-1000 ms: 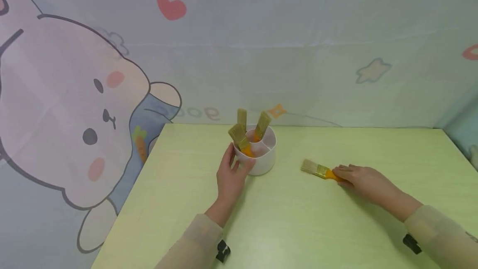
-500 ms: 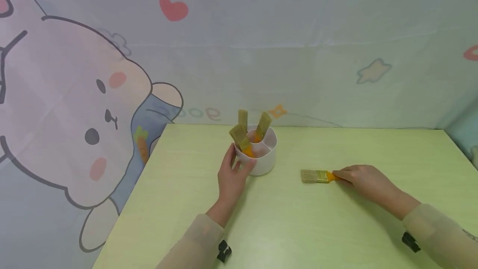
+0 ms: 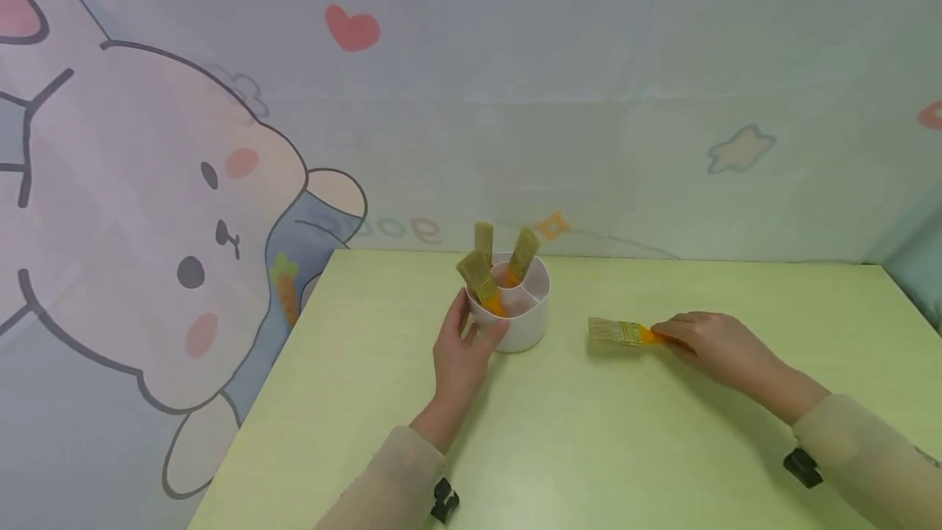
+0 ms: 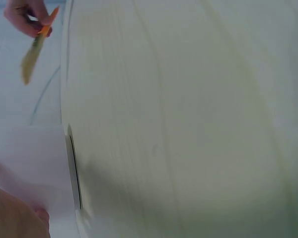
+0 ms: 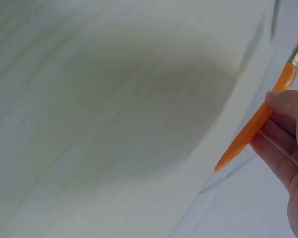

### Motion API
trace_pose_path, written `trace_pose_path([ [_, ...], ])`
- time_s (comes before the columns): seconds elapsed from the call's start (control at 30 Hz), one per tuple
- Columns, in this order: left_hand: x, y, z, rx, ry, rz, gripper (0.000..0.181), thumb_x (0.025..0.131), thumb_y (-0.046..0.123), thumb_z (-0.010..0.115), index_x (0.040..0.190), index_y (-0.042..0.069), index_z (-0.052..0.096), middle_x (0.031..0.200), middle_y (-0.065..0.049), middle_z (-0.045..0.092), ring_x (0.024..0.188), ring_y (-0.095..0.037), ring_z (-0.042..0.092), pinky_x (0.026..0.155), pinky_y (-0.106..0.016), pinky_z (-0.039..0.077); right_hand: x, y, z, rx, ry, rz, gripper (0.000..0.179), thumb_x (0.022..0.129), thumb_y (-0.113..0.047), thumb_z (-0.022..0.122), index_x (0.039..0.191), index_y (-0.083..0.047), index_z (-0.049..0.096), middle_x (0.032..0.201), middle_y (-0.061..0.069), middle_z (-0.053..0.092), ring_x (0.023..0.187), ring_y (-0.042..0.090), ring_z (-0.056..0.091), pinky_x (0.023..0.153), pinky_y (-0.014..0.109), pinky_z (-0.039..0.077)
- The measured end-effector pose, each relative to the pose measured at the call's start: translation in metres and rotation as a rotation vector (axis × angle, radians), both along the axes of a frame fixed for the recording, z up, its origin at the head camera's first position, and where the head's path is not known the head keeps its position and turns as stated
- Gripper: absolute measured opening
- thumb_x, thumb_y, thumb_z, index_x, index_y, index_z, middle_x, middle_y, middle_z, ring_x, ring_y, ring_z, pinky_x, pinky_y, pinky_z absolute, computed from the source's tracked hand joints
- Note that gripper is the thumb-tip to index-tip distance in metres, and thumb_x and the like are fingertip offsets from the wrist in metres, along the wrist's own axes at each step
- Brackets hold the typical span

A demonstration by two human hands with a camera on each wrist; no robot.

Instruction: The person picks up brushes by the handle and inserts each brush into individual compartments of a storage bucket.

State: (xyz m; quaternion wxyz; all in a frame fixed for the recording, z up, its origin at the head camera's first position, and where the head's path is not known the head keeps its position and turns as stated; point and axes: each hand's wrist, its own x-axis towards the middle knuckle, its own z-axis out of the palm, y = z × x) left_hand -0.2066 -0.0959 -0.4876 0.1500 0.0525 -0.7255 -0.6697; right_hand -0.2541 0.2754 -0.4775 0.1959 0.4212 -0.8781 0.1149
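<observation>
My right hand [image 3: 724, 350] pinches the orange handle of a flat paintbrush [image 3: 616, 332], its pale bristles pointing left toward the middle of the table. In the right wrist view the thumb and fingers grip the orange handle [image 5: 258, 119], whose tapered end sticks out below them. A white divided holder [image 3: 526, 330] stands near the back of the table. My left hand [image 3: 462, 354] grips its near left side, thumb in front and fingers round the left. Three similar brushes stand in the holder bristles up: a front one [image 3: 480, 276], a back one [image 3: 483, 240] and a right one [image 3: 524, 256].
The pale yellow-green table [image 3: 625, 448] ends at a back edge just behind the holder. A cloth backdrop [image 3: 559, 105] printed with a large cartoon rabbit hangs behind it and along the left side.
My right hand has taken the brush by its handle, turned it to lie nearly straight, and lifted it off the table. The left hand keeps its hold on the holder.
</observation>
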Motion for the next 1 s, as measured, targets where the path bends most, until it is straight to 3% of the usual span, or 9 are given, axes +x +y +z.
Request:
trace_pose_path([
  [0.23,0.0,-0.001,-0.001,-0.002,-0.002,-0.002,0.082,0.095,0.017,0.084,0.163,0.005,0.042,0.167,-0.015,0.044,0.155,-0.033,0.042,0.123,-0.049,0.043,-0.002,-0.028,0.022,-0.222,-0.1,0.007,0.034,0.08,0.005,0.089,0.112,-0.005,0.082,0.1,0.006,0.081,0.081,0.019,0.077,0.064,0.035,0.067],
  [0.43,0.002,-0.002,0.0,-0.002,0.001,-0.002,0.081,0.095,0.018,0.084,0.163,0.005,0.042,0.167,-0.015,0.044,0.155,-0.033,0.042,0.123,-0.049,0.043,-0.006,-0.059,0.041,-0.375,-0.191,0.019,0.032,0.087,0.004,0.085,0.119,-0.002,0.08,0.106,0.01,0.081,0.087,0.023,0.079,0.072,0.039,0.069],
  [0.67,0.0,-0.003,-0.001,0.0,0.003,-0.014,0.082,0.095,0.018,0.084,0.164,0.005,0.041,0.167,-0.014,0.043,0.155,-0.032,0.041,0.123,-0.049,0.043,-0.012,-0.098,0.06,-0.573,-0.295,0.035,0.03,0.09,0.005,0.082,0.12,0.001,0.079,0.11,0.014,0.081,0.091,0.028,0.08,0.078,0.016,0.064],
  [0.77,0.0,-0.003,-0.001,0.004,0.009,-0.02,0.083,0.095,0.017,0.084,0.164,0.005,0.04,0.167,-0.015,0.043,0.156,-0.033,0.04,0.124,-0.049,0.042,-0.014,-0.114,0.067,-0.665,-0.345,0.049,0.028,0.093,0.003,0.08,0.12,0.001,0.079,0.11,0.016,0.081,0.093,0.027,0.08,0.081,0.013,0.062],
  [1.0,0.001,-0.002,0.0,0.011,0.007,-0.025,0.083,0.095,0.017,0.084,0.164,0.003,0.04,0.167,-0.015,0.043,0.156,-0.033,0.04,0.124,-0.048,0.042,-0.018,-0.144,0.076,-0.786,-0.361,0.094,0.027,0.093,0.003,0.08,0.12,0.002,0.079,0.112,0.017,0.08,0.095,0.029,0.079,0.084,0.016,0.063],
])
